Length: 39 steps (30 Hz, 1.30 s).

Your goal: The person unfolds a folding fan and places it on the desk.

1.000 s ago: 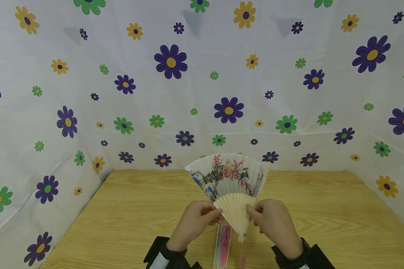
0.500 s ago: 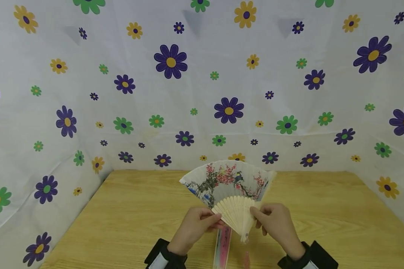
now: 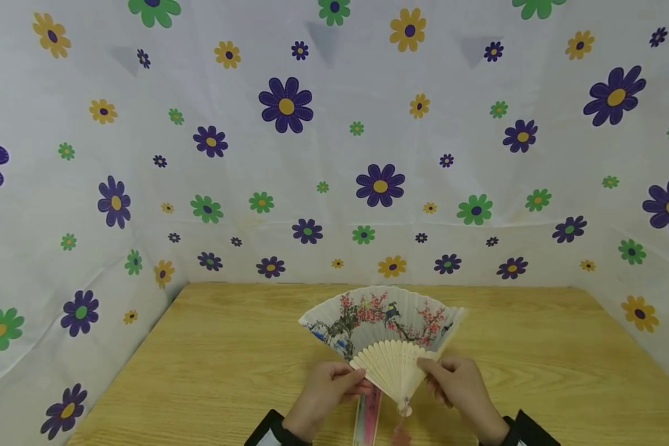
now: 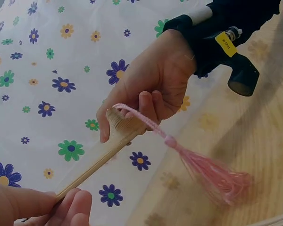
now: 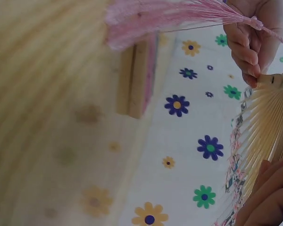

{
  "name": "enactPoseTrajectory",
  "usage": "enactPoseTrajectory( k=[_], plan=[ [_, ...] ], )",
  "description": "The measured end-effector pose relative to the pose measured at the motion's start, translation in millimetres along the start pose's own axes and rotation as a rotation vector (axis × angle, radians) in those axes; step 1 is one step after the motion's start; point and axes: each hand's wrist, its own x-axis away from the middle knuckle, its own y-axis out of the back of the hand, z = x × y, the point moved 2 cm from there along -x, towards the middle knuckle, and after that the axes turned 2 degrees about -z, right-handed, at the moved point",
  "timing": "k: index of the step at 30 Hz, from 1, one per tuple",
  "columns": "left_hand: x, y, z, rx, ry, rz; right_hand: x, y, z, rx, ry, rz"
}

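Floral backdrop cloth (image 3: 334,148): behind and at the sides of the table. Table (image 3: 223,353): wood-grained, beneath everything handled. Folding fan (image 3: 387,371): spread, raised over the table between both hands, painted face showing, narrow end lowest. Left hand (image 3: 329,391): pinches one side edge. Right hand (image 3: 461,383): pinches near the opposite edge; the paired grip presumably holds the pleats apart. Narrow box (image 3: 366,421): on the table, partly hidden. Pink tassel (image 3: 401,435): attached at the fan's narrow end, apparently ungripped so it hangs free.
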Motion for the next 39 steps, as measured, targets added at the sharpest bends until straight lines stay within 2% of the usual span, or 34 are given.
enactPoseTrajectory(
  k=[9, 12, 16, 21, 27, 39],
  plan=[
    [4.0, 2.3, 9.5, 0.026, 0.017, -0.03, 3.7, 4, -10, -0.024, -0.012, 0.025],
    [4.9, 1.3, 13.5, 0.053, 0.005, -0.037, 4.4, 6, -14, -0.026, -0.02, 0.03],
    [6.4, -1.8, 22.5, 0.111, 0.0, -0.053, 5.6, 6, -24, -0.049, -0.074, 0.031],
    [8.6, -5.7, 30.9, 0.204, 0.04, -0.065, 8.1, 4, -33, -0.11, -0.146, -0.009],
    [8.3, -9.4, 31.8, 0.224, 0.06, -0.081, 12.7, 5, -35, -0.137, -0.203, -0.065],
    [8.2, -21.2, 30.1, 0.288, 0.088, -0.131, 20.2, 9, -37, -0.215, -0.208, -0.104]
  ],
)
